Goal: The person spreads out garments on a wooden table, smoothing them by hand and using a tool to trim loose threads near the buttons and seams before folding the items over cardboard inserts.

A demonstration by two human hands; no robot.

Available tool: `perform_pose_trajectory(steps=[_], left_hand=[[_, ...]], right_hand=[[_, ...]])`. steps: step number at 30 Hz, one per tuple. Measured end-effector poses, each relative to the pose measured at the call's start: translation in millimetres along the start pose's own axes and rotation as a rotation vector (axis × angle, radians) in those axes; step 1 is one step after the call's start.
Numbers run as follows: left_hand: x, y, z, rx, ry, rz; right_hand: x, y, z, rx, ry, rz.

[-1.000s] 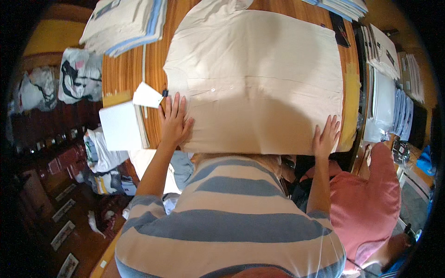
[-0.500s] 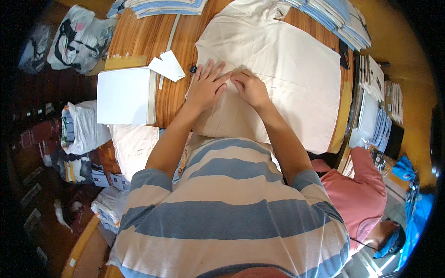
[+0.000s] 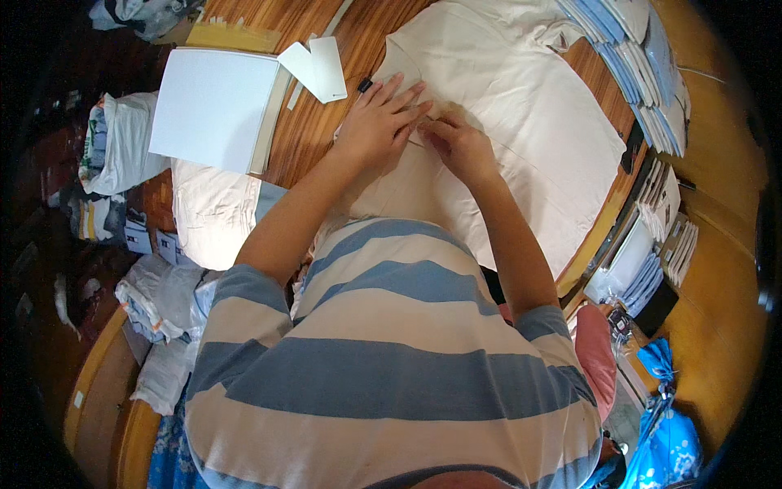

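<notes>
A cream shirt (image 3: 529,122) lies spread flat on a wooden table (image 3: 309,130). My left hand (image 3: 379,122) rests flat on its lower left part, fingers spread and pressing the cloth. My right hand (image 3: 458,145) is right beside it, with the fingertips pinching a fold of the cream cloth. Both forearms reach up from my striped blue and cream top. The two hands almost touch at the middle of the shirt.
A white board (image 3: 213,107) and two white cards (image 3: 316,67) lie on the table to the left. Stacked folded shirts (image 3: 643,57) sit at the far right edge. More packed stacks (image 3: 652,244) line the right side. Bagged garments (image 3: 155,301) are piled at the lower left.
Both hands have come together from the shirt's lower corners to its middle. The view has shifted, and the hands now work a fold close to each other.
</notes>
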State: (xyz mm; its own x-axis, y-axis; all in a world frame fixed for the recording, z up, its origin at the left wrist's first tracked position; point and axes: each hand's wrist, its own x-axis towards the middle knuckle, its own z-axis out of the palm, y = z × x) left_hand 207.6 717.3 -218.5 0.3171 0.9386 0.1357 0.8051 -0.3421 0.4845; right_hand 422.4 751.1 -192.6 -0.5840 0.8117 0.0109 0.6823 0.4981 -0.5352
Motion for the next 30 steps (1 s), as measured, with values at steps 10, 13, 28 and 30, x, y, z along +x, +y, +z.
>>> perform_pose_trajectory(steps=[10, 13, 28, 30], left_hand=[[-0.3, -0.1, 2.3, -0.063, 0.033, -0.008], [3.0, -1.7, -3.4, -0.059, 0.025, -0.006], [-2.0, -3.2, 5.5, -0.051, 0.068, -0.018], [-2.7, -4.4, 6.2, -0.034, 0.074, -0.003]], right_hand=[[17.2, 4.7, -11.1, 0.006, -0.276, 0.086], [19.1, 1.0, -13.4, 0.019, -0.269, 0.069], [26.2, 6.3, -0.8, -0.093, -0.144, -0.127], [28.0, 1.0, -4.5, -0.137, -0.172, -0.116]])
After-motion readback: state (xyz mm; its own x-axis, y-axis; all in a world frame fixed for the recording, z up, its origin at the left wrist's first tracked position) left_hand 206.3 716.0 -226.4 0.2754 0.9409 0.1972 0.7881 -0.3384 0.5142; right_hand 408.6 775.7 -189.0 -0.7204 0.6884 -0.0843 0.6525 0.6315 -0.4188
